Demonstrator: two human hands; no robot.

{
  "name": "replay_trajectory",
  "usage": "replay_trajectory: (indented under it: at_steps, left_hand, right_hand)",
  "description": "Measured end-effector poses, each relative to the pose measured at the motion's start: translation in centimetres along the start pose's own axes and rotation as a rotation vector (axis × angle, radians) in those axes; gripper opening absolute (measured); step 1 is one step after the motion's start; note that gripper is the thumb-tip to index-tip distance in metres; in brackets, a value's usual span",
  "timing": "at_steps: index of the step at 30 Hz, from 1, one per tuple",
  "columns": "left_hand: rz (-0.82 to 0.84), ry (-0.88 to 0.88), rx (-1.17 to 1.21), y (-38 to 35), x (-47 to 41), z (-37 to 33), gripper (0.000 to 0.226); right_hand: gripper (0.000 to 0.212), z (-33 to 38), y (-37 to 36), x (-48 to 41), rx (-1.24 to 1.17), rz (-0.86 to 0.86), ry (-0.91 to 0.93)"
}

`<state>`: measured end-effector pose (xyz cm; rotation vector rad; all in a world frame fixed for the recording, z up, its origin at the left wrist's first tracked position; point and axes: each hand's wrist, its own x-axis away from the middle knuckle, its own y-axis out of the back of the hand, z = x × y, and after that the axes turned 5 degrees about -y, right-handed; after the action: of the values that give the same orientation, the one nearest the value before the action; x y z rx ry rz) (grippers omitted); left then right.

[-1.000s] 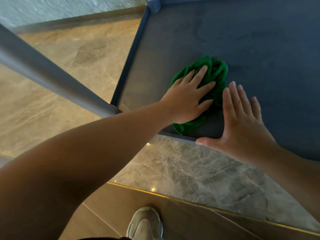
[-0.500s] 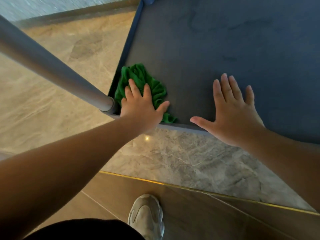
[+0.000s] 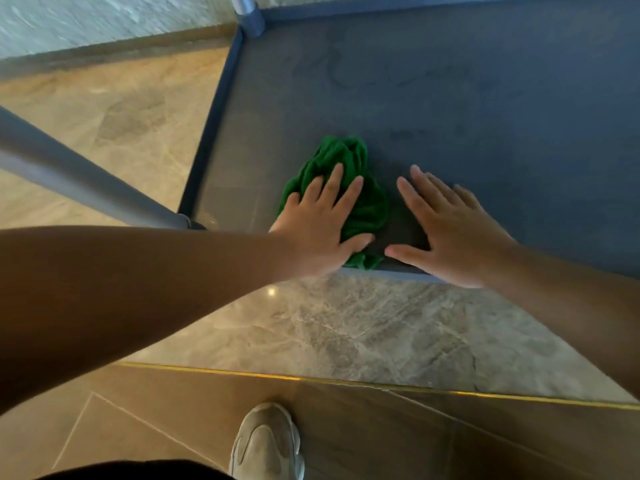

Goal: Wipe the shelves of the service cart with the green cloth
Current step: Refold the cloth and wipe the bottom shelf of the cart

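Grey-blue and matt, the shelf [image 3: 485,116] of the cart fills the upper right of what I can see, and the green cloth [image 3: 363,209] sits bunched on it close to the near rim [image 3: 394,269], its lower hem touching that rim. The left hand [image 3: 322,223] lies spread on top of the cloth with straight fingers, pressing it down without gripping it. Most of the wad shows beyond the fingertips, at about 12 to 1 o'clock from the palm. The cloth's long axis runs from 6 to 12 o'clock, away from the person.

The right hand [image 3: 446,230] is at 3 o'clock from the cloth, just beside it, flat and empty, with the fingers fanned and the thumb pointing back toward the wad. Its heel lies over the near rim. I cannot tell whether it bears weight on the shelf or only hovers over it.

So the left hand is the working one, and I would say a stroke is under way on the near left part of this shelf. The widest room lies at 12 to 2 o'clock, a broad stretch of bare shelf running up to the corner post [image 3: 247,12]. At 9 o'clock only a narrow strip lies before the left rim [image 3: 214,123], where a grey tube [image 3: 86,181] slants in. A sweep toward 3 o'clock would meet the right hand almost at once. At 6 o'clock nothing is left but the rim, then the stone floor [image 3: 346,327] and a pale shoe [image 3: 266,441].
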<state>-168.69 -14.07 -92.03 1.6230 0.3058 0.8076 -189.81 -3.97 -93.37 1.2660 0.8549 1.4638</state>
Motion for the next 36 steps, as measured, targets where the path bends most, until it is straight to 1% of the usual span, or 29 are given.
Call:
replay_trajectory:
  at_steps: [2,3,5,8,10,13,15,18,22,24,26,28,30,32,36]
  left_hand:
    - [0.040,0.063,0.002,0.1,-0.1,1.6,0.086]
    - [0.049,0.108,0.009,0.2,-0.1,2.3,0.088]
    - [0.034,0.213,0.039,0.2,-0.3,3.7,0.093]
    - [-0.064,0.351,0.066,0.1,-1.1,5.7,0.094]
    - [-0.127,0.401,0.088,0.0,-1.8,6.3,0.096]
    - [-0.136,0.425,0.122,0.0,-2.7,5.7,0.095]
    - [-0.121,0.402,0.106,0.1,-3.4,4.3,0.094]
    - [-0.122,0.321,0.085,0.4,-4.4,1.6,0.095]
    - [-0.140,0.240,0.074,0.6,-5.4,-2.1,0.109]
    - [-0.152,0.165,0.070,0.5,-5.7,-4.4,0.111]
    - [-0.142,0.030,0.034,0.4,-5.9,-5.9,0.101]
    - [-0.116,-0.117,-0.025,0.5,-6.0,-5.6,0.081]
    - [-0.108,-0.182,-0.064,0.8,-6.2,-3.9,0.067]
    - [-0.115,-0.142,-0.045,0.9,-6.1,-1.7,0.062]
    - [-0.172,0.096,-0.044,0.8,-5.9,2.9,0.061]
  right_hand:
    - [0.107,-2.3,0.1,0.9,0.127,0.008,-0.130]
    - [0.108,-3.0,0.0,1.2,0.140,0.020,-0.165]
    - [0.107,-3.3,0.0,1.5,0.122,0.029,-0.172]
    - [0.106,-3.0,-0.2,1.3,0.109,0.015,-0.170]
    - [0.105,-2.8,-0.3,1.1,0.106,0.009,-0.170]
    - [0.104,-2.5,-0.2,0.9,0.093,0.006,-0.161]
    - [0.104,-2.6,-0.3,0.8,0.087,0.008,-0.155]
    - [0.104,-2.7,-0.5,1.0,0.074,0.000,-0.146]
    - [0.111,-2.5,-0.6,1.3,0.051,-0.039,-0.145]
    - [0.116,-2.4,-0.7,1.5,0.030,-0.066,-0.158]
    - [0.121,-2.3,-1.0,1.7,0.005,-0.096,-0.172]
    - [0.125,-2.3,-1.3,2.0,-0.003,-0.128,-0.175]
    - [0.126,-2.2,-1.4,2.1,0.002,-0.136,-0.172]
    - [0.125,-2.1,-1.3,2.2,0.004,-0.116,-0.165]
    - [0.123,-1.8,-1.2,2.1,0.017,-0.113,-0.157]
